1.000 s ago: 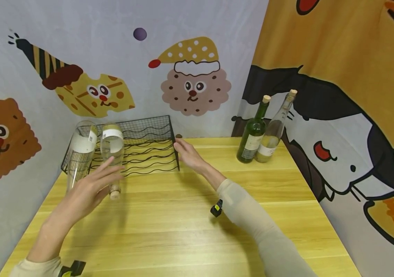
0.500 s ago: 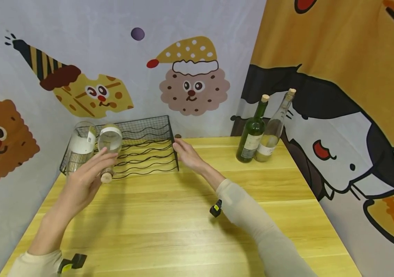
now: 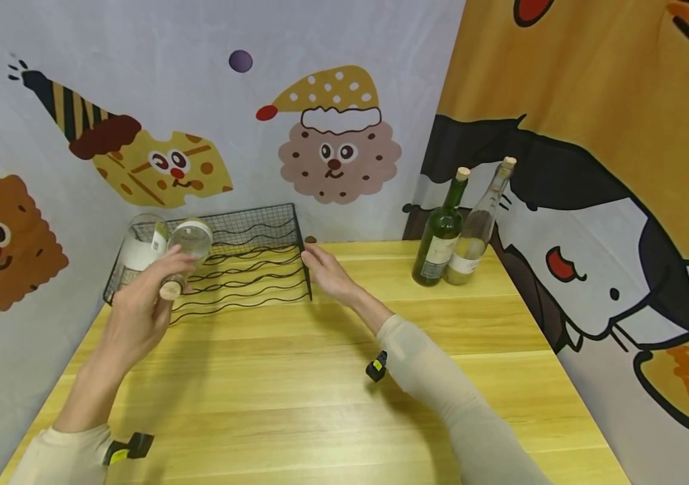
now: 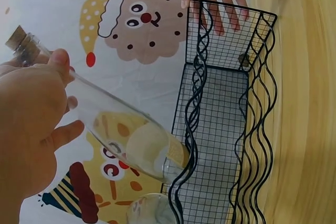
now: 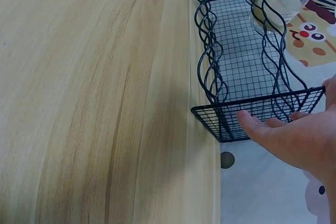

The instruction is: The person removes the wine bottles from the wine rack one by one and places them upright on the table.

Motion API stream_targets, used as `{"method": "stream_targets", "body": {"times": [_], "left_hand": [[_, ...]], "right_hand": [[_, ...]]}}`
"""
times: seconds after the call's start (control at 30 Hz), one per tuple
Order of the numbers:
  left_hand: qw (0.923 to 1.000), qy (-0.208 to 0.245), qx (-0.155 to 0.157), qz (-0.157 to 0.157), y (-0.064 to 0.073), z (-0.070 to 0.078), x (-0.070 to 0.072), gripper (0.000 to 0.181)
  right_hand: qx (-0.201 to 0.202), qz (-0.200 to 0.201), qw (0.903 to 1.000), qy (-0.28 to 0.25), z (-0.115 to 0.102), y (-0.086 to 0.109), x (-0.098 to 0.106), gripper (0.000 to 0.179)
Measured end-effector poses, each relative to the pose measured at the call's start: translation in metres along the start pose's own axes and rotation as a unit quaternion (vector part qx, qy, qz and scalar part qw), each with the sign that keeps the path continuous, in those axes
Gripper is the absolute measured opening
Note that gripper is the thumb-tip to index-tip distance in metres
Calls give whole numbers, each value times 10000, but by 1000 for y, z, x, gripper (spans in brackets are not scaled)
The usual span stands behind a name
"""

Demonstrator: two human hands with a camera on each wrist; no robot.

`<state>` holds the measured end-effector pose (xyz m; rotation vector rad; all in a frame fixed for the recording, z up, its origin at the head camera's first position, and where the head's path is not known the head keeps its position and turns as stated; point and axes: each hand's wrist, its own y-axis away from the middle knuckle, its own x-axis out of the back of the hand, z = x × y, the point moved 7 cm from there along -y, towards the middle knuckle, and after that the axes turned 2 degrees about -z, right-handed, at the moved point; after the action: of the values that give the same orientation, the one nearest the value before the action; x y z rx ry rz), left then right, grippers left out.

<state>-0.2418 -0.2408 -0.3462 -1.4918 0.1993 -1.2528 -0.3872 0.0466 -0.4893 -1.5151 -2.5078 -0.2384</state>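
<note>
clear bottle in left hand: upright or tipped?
Tipped. The bottle lies slanted in the left hand, cork end toward the person, base over the rack.

The head view looks down across the table; both close wrist views apparently share the wire rack.

No writing can be read; the green bottle label (perhaps printed) is too small.
</note>
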Motion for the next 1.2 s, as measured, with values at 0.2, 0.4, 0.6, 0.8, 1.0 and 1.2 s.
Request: {"method": "stream_targets", "body": {"times": [0.2, 0.4, 0.6, 0.8, 1.0, 1.2], "left_hand": [[9997, 90, 158, 192, -7, -1, 4, 46], [9989, 107, 232, 391, -12, 0, 9, 20], [9988, 62, 199, 447, -19, 9, 15, 25], [9971, 294, 39, 700, -33, 29, 24, 20], [9941, 481, -106, 969, -45, 47, 35, 26], [9922, 541, -225, 1100, -51, 60, 41, 26]], "right_hand": [[-13, -4, 10000, 38, 0, 1, 0, 71], [-15, 26, 10000, 80, 0, 1, 0, 72], [11, 2, 10000, 49, -1, 0, 0, 72], [24, -28, 10000, 23, -1, 0, 0, 72], [12, -27, 10000, -5, 0, -1, 1, 72], [25, -14, 10000, -18, 1, -1, 1, 72]]}}
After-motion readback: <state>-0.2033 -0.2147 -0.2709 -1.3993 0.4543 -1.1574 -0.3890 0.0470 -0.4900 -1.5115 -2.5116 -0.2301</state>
